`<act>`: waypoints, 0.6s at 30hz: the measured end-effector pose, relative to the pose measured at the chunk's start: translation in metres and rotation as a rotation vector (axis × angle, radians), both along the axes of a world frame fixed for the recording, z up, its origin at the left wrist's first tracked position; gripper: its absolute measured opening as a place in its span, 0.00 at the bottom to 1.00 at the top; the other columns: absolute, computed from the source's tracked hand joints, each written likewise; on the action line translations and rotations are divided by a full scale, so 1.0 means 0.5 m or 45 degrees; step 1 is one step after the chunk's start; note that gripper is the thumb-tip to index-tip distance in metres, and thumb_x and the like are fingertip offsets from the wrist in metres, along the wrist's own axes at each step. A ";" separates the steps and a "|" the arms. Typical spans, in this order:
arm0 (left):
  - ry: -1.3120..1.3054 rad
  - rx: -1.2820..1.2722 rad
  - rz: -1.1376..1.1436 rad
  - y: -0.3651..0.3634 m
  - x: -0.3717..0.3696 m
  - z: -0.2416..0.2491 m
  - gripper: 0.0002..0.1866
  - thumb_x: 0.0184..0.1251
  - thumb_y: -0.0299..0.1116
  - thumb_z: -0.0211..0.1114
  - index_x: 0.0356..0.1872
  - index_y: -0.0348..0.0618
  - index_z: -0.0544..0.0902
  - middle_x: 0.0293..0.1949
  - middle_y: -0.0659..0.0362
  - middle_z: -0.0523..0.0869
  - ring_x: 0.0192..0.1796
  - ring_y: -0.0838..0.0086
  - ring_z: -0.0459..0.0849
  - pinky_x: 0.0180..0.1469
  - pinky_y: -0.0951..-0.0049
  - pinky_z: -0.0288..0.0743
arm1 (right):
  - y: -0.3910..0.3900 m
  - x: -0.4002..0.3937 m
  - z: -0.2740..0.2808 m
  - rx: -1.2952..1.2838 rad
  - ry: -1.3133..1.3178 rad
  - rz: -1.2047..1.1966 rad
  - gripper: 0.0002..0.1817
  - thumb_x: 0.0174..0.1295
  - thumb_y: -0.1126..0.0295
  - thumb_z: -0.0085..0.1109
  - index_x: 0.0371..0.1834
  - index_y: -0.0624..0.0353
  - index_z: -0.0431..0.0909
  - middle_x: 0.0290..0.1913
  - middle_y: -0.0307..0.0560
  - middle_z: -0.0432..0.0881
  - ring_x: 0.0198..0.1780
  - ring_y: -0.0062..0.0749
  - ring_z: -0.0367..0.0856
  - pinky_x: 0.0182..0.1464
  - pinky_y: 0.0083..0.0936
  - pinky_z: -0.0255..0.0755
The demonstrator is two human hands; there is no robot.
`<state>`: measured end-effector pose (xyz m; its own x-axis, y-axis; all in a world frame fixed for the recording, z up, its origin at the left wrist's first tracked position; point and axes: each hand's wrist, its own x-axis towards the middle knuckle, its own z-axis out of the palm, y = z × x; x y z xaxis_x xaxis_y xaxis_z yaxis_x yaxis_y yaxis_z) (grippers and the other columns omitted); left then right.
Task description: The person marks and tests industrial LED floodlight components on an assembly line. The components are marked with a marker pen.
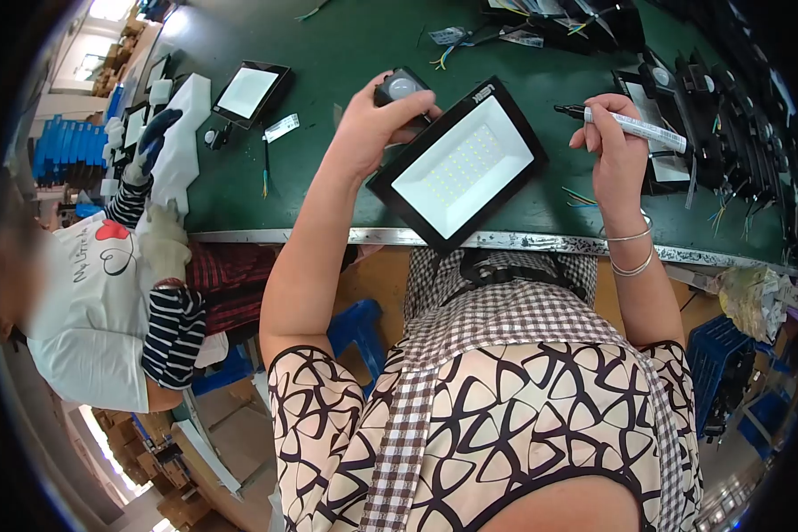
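My left hand (377,124) is closed around a black sensor unit (402,87) with a round pale dome, at the upper left edge of a black-framed floodlight (461,166). The floodlight is tilted, its glass face towards me with rows of small LEDs showing, and it overlaps the table's front edge. To the right of it, my right hand (619,151) holds a white marker (652,131) between the fingers. The marker's dark end points left towards the floodlight, apart from it.
Another floodlight (250,92) with a labelled cable lies on the green table (328,53) at left. More floodlights (723,124) with loose wires are stacked at right, others at the top. A gloved co-worker (97,293) sits at left beside white foam (182,142).
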<state>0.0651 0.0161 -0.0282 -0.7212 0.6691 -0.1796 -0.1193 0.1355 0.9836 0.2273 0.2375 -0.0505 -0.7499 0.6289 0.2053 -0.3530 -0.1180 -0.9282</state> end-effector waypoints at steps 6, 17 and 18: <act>1.620 -0.121 -0.522 0.020 0.155 0.104 0.17 0.39 0.30 0.71 0.35 0.43 0.79 0.37 0.56 0.81 0.47 0.56 0.81 0.49 0.64 0.77 | 0.001 0.005 0.045 0.053 0.038 -0.082 0.05 0.61 0.73 0.54 0.36 0.64 0.74 0.22 0.36 0.71 0.23 0.15 0.70 0.31 0.17 0.73; 1.995 -0.208 -0.505 -0.059 0.276 -0.113 0.13 0.45 0.31 0.66 0.34 0.59 0.77 0.44 0.60 0.80 0.58 0.60 0.74 0.62 0.61 0.69 | -0.045 0.001 -0.022 0.135 -0.415 0.377 0.04 0.58 0.71 0.57 0.32 0.60 0.74 0.24 0.35 0.74 0.23 0.13 0.71 0.28 0.14 0.70; 1.979 -0.196 -0.486 -0.059 0.276 -0.117 0.13 0.46 0.31 0.66 0.34 0.60 0.77 0.44 0.60 0.80 0.58 0.61 0.74 0.63 0.61 0.68 | -0.046 -0.003 -0.027 0.154 -0.430 0.384 0.05 0.57 0.71 0.57 0.31 0.60 0.74 0.23 0.34 0.75 0.24 0.14 0.72 0.27 0.14 0.68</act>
